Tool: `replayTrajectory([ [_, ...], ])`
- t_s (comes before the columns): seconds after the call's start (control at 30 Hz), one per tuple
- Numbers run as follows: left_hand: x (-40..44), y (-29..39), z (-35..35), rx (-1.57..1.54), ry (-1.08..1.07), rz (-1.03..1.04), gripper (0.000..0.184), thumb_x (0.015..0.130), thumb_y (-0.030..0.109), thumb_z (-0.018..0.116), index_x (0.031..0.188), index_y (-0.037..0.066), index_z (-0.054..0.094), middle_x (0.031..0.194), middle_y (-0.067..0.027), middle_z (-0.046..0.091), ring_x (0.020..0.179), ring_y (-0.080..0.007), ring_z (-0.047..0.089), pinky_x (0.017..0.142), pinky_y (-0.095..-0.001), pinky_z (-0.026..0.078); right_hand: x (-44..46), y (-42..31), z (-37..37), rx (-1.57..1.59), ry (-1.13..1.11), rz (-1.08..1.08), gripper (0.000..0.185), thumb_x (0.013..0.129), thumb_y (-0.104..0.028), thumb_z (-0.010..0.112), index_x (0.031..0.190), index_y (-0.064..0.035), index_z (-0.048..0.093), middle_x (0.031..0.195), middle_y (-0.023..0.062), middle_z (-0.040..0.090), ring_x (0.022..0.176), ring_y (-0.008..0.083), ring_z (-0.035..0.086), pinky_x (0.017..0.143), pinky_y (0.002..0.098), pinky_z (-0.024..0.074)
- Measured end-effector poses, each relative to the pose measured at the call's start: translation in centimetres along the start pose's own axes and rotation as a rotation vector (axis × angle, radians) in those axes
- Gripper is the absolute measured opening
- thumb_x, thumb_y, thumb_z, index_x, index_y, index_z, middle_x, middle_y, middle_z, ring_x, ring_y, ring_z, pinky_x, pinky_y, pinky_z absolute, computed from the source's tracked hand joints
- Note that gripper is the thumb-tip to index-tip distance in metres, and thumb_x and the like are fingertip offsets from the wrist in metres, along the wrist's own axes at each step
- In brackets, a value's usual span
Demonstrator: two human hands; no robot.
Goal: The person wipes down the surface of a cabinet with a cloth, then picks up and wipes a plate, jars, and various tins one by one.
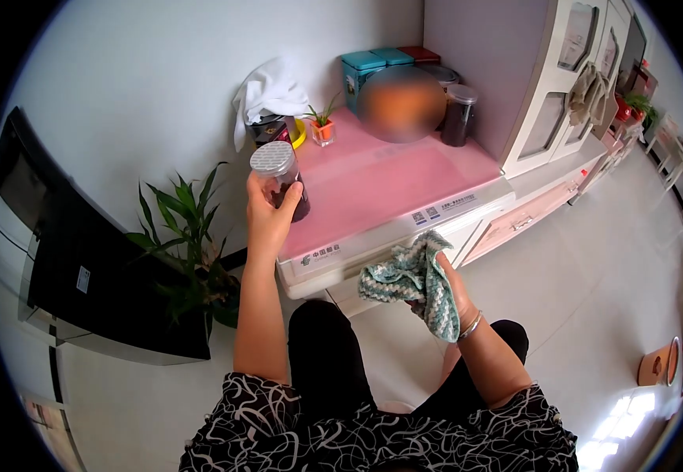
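My left hand (272,206) is wrapped round a clear jar (298,206) with a silvery lid and dark contents. The jar is upright at the left end of the pink-covered cabinet top (381,177); whether its base touches the surface I cannot tell. In my right hand (455,291) is a crumpled green-and-white striped cloth (412,275), held in front of the cabinet's front edge. The cloth hides most of that hand's fingers. A similar lidded jar (458,118) of dark contents stands at the back right of the cabinet top.
Along the back are teal tins (363,75), a blurred orange round thing (402,105), a small potted plant (322,127) and a white cloth (272,90) draped over a container. A leafy plant (192,216) and a black television-like panel (105,259) stand left. A tall cabinet (542,102) rises right.
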State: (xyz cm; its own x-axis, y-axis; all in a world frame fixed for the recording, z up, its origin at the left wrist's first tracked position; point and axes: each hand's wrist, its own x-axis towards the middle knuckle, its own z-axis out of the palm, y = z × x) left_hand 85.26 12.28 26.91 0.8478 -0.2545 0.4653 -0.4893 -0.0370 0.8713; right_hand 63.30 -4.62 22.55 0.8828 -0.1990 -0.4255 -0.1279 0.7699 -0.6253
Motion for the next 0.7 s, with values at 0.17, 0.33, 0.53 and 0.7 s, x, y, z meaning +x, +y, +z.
replayTrajectory([
  [0.17, -2.0, 2.8, 1.0, 0.443, 0.353, 0.110, 0.057, 0.076, 0.017, 0.065, 0.122, -0.001, 0.035, 0.123, -0.0162, 0.043, 0.113, -0.0252, 0.040, 0.097, -0.0357, 0.030, 1.0, -0.2, -2.8, 0.181, -0.111, 0.016, 0.065, 0.081, -0.059, 0.042, 0.117, -0.0054, 0.046, 0.097, 0.0149, 0.058, 0.067, 0.0246, 0.060, 0.051, 0.0336, 0.0500],
  [0.33, -3.7, 5.9, 5.7, 0.214, 0.199, 0.406, 0.046, 0.076, 0.012, 0.062, 0.116, 0.000, 0.042, 0.118, -0.0143, 0.046, 0.109, -0.0242, 0.044, 0.094, -0.0369, 0.033, 0.7, -1.8, -4.2, 0.252, -0.405, -0.150, 0.058, 0.085, -0.052, 0.040, 0.121, -0.0070, 0.043, 0.111, 0.0118, 0.053, 0.092, 0.0265, 0.055, 0.068, 0.0372, 0.0507],
  [0.53, -1.2, 9.7, 15.1, 0.217, -0.130, 0.561, 0.045, 0.072, 0.015, 0.065, 0.110, -0.001, 0.045, 0.112, -0.0211, 0.047, 0.107, -0.0344, 0.044, 0.091, -0.0390, 0.035, -0.5, -5.1, -4.8, 0.387, -0.298, -0.338, 0.051, 0.087, -0.047, 0.040, 0.118, -0.0070, 0.046, 0.113, 0.0117, 0.052, 0.094, 0.0262, 0.053, 0.077, 0.0376, 0.0493],
  [0.7, 3.8, 5.1, 25.4, 0.143, -0.333, 0.167, 0.068, 0.069, 0.029, 0.067, 0.119, -0.005, 0.036, 0.120, -0.0230, 0.041, 0.110, -0.0364, 0.042, 0.093, -0.0372, 0.035, -0.8, -7.0, -7.4, 0.321, -0.129, -0.596, 0.049, 0.088, -0.043, 0.040, 0.117, -0.0040, 0.047, 0.110, 0.0128, 0.054, 0.092, 0.0262, 0.055, 0.078, 0.0374, 0.0493],
])
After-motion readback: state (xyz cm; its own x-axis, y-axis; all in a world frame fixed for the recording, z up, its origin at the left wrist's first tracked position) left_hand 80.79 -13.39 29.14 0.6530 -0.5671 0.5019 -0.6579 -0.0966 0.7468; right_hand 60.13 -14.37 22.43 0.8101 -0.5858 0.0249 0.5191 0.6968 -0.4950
